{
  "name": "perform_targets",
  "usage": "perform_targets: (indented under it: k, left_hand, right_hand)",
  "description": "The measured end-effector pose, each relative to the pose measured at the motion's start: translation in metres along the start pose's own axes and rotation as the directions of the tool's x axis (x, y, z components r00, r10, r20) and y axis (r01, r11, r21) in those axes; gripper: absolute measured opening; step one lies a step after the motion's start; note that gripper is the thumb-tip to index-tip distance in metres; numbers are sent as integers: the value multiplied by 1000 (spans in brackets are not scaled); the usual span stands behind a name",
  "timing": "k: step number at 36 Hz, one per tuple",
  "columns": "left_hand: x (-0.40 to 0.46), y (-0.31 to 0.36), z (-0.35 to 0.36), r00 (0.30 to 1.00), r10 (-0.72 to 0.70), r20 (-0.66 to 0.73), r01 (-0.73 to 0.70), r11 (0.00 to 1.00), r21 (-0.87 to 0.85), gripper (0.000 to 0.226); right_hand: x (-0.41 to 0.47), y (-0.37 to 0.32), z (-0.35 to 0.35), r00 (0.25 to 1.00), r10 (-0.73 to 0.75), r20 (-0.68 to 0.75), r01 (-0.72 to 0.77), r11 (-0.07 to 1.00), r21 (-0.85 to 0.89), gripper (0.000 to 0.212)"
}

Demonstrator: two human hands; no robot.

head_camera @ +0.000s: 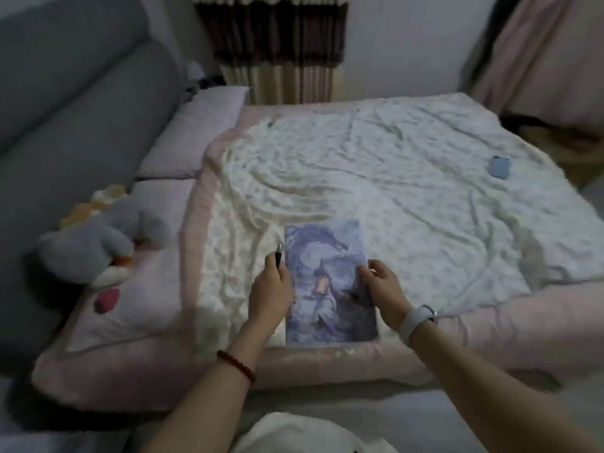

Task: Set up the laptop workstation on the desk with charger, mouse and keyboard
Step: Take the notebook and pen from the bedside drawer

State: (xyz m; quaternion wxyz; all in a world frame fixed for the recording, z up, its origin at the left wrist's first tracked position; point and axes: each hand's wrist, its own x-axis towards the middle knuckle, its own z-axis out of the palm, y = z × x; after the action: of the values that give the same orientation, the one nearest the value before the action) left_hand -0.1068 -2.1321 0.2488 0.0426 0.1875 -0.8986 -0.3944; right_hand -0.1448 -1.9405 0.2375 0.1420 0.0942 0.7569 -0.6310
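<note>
Left hand (270, 289) gripping pen (278, 259) beside notebook (330, 286); right hand (380, 286) pinching notebook's edge, seemingly steadying it on bed (408, 178)

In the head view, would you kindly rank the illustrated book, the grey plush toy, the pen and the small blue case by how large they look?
Largest to smallest:
1. Grey plush toy and illustrated book look about alike, and the book lies nearer the camera, so I won't rank them.
2. Small blue case, farther away.
3. Pen, mostly hidden in the left hand.

Head cam, fwd-down, close over bed (392, 165)
</note>
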Motion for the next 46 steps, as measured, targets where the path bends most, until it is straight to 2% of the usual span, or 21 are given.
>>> perform_targets:
  k: [3, 7, 10, 13, 15, 19, 22, 25, 28, 30, 31, 33, 35, 38, 42, 46]
  left_hand:
    - [10, 64, 74, 976, 173, 129, -183, 981, 65, 33]
    - [8, 151, 171, 883, 388, 264, -415, 908, 57, 35]
    - [-3, 219, 248, 786, 496, 369, -522, 852, -35, 36]
    - [-16, 286, 323, 701, 551, 453, -552, 821, -144, 35]
    - [-25, 331, 373, 647, 545, 533, -536, 822, -190, 34]
    - [-45, 423, 462, 492, 577, 652, -558, 784, -273, 34]
    - [-61, 485, 513, 408, 621, 669, -598, 736, -318, 33]
    - [-81, 540, 565, 290, 680, 674, -663, 650, -371, 27]
    - [-100, 584, 605, 210, 708, 674, -714, 582, -389, 20]
    - [-126, 628, 663, 139, 721, 679, -735, 534, -417, 19]
    - [-134, 643, 679, 119, 723, 681, -738, 523, -426, 19]
    - [-148, 667, 707, 94, 736, 671, -730, 509, -456, 22]
    - [-172, 706, 769, 89, 732, 675, -720, 516, -464, 24]
    - [-198, 773, 838, 134, 708, 693, -694, 567, -444, 25]
    - [-214, 854, 902, 162, 699, 696, -693, 583, -424, 23]
    - [-211, 935, 962, 239, 691, 683, -673, 625, -396, 26]
  right_hand:
    - [-3, 18, -95, 968, -12, -252, 10, 1000, -9, 22]
    - [-15, 46, -211, 840, 18, -542, -48, 998, -41, 16]
    - [-23, 68, -297, 737, 60, -673, -85, 996, -4, 11]
    - [-27, 87, -380, 630, 90, -771, -115, 993, 22, 8]
    - [-27, 97, -436, 569, 118, -814, -164, 986, 29, 5]
    - [-33, 112, -541, 415, 183, -891, -245, 966, 84, 5]
    - [-40, 116, -606, 334, 214, -918, -269, 955, 125, 8]
    - [-50, 125, -665, 244, 232, -942, -279, 947, 161, 16]
    - [-58, 127, -710, 192, 238, -952, -270, 946, 182, 15]
    - [-64, 144, -774, 133, 249, -959, -275, 939, 206, 13]
    - [-65, 148, -795, 130, 247, -960, -276, 939, 204, 13]
    - [-64, 152, -830, 126, 236, -963, -273, 942, 195, 17]
    - [-63, 173, -901, 102, 218, -971, -285, 941, 182, 18]
    - [-57, 188, -1004, 119, 209, -971, -314, 935, 163, 19]
    - [-39, 190, -1116, 150, 186, -971, -354, 927, 123, 19]
    - [3, 183, -1228, 197, 196, -961, -350, 929, 118, 20]
